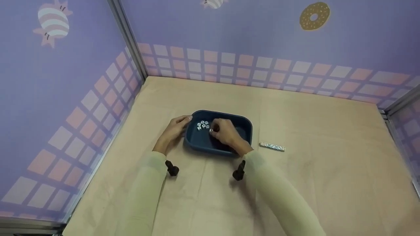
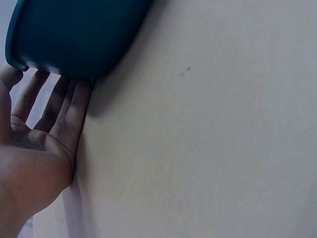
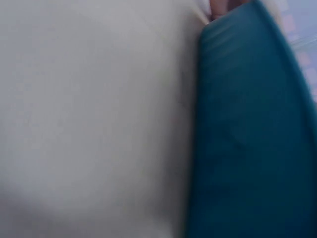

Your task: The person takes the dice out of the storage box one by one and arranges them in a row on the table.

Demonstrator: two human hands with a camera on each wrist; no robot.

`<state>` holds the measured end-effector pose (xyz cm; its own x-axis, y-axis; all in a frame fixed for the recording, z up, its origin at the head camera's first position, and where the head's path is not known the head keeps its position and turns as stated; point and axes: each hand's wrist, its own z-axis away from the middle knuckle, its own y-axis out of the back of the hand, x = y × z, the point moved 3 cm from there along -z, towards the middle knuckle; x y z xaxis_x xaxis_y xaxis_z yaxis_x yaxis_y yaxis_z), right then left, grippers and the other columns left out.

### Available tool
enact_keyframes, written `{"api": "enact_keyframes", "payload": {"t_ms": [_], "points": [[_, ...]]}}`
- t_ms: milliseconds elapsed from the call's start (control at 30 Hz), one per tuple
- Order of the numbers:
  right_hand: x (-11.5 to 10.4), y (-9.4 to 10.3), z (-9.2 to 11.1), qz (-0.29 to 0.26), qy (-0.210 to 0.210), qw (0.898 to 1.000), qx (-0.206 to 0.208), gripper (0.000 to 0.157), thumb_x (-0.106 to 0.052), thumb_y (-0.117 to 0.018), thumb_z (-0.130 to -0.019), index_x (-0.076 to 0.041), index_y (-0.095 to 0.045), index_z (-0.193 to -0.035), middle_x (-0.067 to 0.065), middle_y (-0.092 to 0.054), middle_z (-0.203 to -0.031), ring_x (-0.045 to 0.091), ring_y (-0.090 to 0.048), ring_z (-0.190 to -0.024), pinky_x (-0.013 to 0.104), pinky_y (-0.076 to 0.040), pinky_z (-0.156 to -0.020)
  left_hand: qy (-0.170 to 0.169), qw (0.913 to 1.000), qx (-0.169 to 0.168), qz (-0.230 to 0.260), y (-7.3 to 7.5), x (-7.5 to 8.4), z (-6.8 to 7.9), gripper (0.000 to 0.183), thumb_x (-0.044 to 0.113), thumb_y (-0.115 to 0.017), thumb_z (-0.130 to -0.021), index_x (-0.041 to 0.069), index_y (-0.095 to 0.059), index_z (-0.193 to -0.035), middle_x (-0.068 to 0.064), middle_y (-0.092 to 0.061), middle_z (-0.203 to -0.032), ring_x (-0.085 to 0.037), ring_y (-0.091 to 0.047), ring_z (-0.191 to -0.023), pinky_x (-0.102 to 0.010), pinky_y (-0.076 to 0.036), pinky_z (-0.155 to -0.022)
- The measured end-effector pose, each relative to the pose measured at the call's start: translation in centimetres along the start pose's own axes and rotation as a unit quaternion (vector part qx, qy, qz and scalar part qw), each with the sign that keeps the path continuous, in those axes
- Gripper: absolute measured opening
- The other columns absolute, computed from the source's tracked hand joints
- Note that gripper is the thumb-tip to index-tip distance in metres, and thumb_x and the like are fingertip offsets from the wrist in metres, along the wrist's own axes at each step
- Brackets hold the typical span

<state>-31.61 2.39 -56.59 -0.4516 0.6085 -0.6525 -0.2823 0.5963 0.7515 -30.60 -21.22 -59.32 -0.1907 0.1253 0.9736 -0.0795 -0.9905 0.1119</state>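
A dark blue rectangular tray (image 1: pixel 210 151) with rounded corners rests on the cloth. Several white dice (image 1: pixel 202 125) sit together inside its left half. My right hand (image 1: pixel 225 131) reaches over the near wall into the tray, pinching a die (image 1: pixel 211 130) between thumb and fingers beside that cluster. At the tray's left end is my left hand (image 1: pixel 175 130), its thumb by the rim. The left wrist view shows this hand's fingers (image 2: pixel 74 109) straight against the outer wall. In the right wrist view the tray's side (image 3: pixel 247 124) hides my right hand.
To the right of the tray, a straight row of dice (image 1: pixel 272 146) lies on the beige cloth (image 1: pixel 328 170). Purple printed panels (image 1: pixel 229 29) stand behind and at the sides, joined by metal posts (image 1: pixel 128 36). A dark wrist mount (image 1: pixel 239 171) hangs at each cuff.
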Motion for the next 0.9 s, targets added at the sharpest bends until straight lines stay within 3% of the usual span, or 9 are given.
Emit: {"api": "enact_keyframes", "payload": {"t_ms": [167, 433, 533, 633, 767, 900], "points": [[-0.8, 1.5, 1.5, -0.023, 0.045, 0.998, -0.027, 0.005, -0.010, -0.077, -0.098, -0.008, -0.074, -0.101, 0.002, -0.071, -0.095, 0.016, -0.065, -0.084, 0.033, -0.056, -0.078, 0.004, 0.9997, -0.010, 0.022, 0.1, -0.1, 0.0, 0.050, 0.044, -0.063, -0.108, 0.010, -0.065, -0.144, -0.012, -0.067, -0.138, -0.024, -0.066, -0.121, -0.033, -0.052, -0.098], [-0.8, 6.2, 5.5, -0.028, 0.108, 0.994, 0.004, 0.007, -0.013, -0.078, -0.097, -0.010, -0.073, -0.101, 0.000, -0.070, -0.095, 0.013, -0.065, -0.083, 0.031, -0.056, -0.075, 0.002, 1.0000, -0.004, -0.006, 0.1, 0.0, -0.1, 0.058, 0.050, -0.063, -0.106, 0.008, -0.061, -0.148, -0.014, -0.063, -0.145, -0.026, -0.061, -0.130, -0.043, -0.045, -0.112], [0.0, 8.0, 7.4, -0.039, 0.109, 0.993, 0.020, 0.007, -0.013, -0.078, -0.098, -0.010, -0.073, -0.102, -0.001, -0.070, -0.096, 0.013, -0.065, -0.083, 0.031, -0.056, -0.074, 0.000, 0.9999, -0.006, -0.011, -0.1, 0.0, -0.1, 0.060, 0.050, -0.062, -0.106, 0.007, -0.059, -0.149, -0.014, -0.061, -0.148, -0.029, -0.059, -0.134, -0.046, -0.041, -0.116], [1.2, 9.5, 9.2, -0.060, 0.099, 0.992, 0.044, 0.007, -0.014, -0.078, -0.099, -0.011, -0.074, -0.103, -0.003, -0.071, -0.097, 0.013, -0.067, -0.085, 0.032, -0.057, -0.077, 0.005, 1.0000, -0.007, -0.004, -0.1, -0.1, 0.0, 0.061, 0.051, -0.062, -0.106, 0.007, -0.060, -0.148, -0.015, -0.062, -0.146, -0.030, -0.061, -0.131, -0.040, -0.047, -0.109], [3.3, 11.4, 11.5, -0.093, 0.070, 0.989, 0.087, 0.008, -0.015, -0.080, -0.098, -0.013, -0.077, -0.105, -0.004, -0.073, -0.098, 0.015, -0.068, -0.087, 0.032, -0.057, -0.078, 0.010, 0.9998, -0.016, 0.006, -0.1, 0.0, 0.0, 0.059, 0.051, -0.062, -0.106, 0.009, -0.062, -0.147, -0.015, -0.065, -0.143, -0.028, -0.064, -0.127, -0.035, -0.051, -0.100], [5.6, 12.9, 13.4, -0.092, 0.037, 0.988, 0.121, 0.009, -0.015, -0.080, -0.098, -0.012, -0.077, -0.105, -0.002, -0.074, -0.097, 0.017, -0.068, -0.087, 0.028, -0.056, -0.079, 0.011, 0.9997, -0.019, 0.009, -0.2, 0.0, 0.0, 0.057, 0.050, -0.063, -0.106, 0.009, -0.062, -0.147, -0.014, -0.065, -0.142, -0.027, -0.065, -0.127, -0.037, -0.052, -0.101]]}}
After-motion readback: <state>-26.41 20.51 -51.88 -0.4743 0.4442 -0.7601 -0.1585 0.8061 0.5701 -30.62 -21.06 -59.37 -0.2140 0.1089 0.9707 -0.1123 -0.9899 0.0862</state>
